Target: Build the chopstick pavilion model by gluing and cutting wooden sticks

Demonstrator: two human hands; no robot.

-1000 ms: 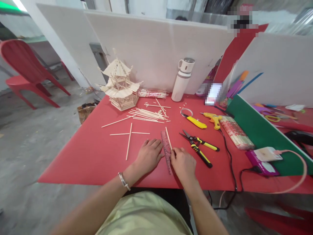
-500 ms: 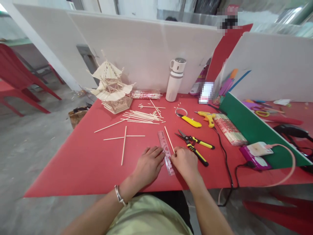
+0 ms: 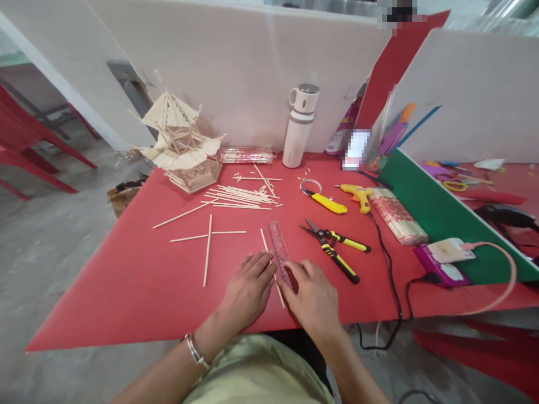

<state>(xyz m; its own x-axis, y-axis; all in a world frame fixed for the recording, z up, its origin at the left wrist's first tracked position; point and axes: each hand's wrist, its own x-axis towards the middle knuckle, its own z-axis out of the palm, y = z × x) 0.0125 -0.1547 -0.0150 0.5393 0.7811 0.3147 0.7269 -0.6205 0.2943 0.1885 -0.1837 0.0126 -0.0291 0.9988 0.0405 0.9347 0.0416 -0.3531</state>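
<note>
A clear plastic ruler (image 3: 278, 238) lies lengthwise on the red table, with a thin wooden stick (image 3: 264, 238) just left of it, nearly parallel. My left hand (image 3: 248, 285) lies flat over the middle of the stick, its fingers stretched out and pressing down. My right hand (image 3: 314, 292) grips the near part of the ruler, its thumb on the left edge close to the stick; its lower fingers are curled and partly hidden. To the left, two more sticks cross: a longer one (image 3: 208, 252) over a slanted one (image 3: 185, 239).
Beyond lie a stick pile (image 3: 240, 196), a wooden pagoda model (image 3: 185, 146) and a white bottle (image 3: 297, 134). On the right are pruning shears (image 3: 337, 252), a yellow cutter (image 3: 330, 203), a glue gun (image 3: 357, 196) with trailing cord, packed sticks (image 3: 398, 216) and a green board (image 3: 442, 207).
The stick has gone from the ruler's right side to its left, now under my left hand. My right hand has let go of the stick's end and taken the ruler.
</note>
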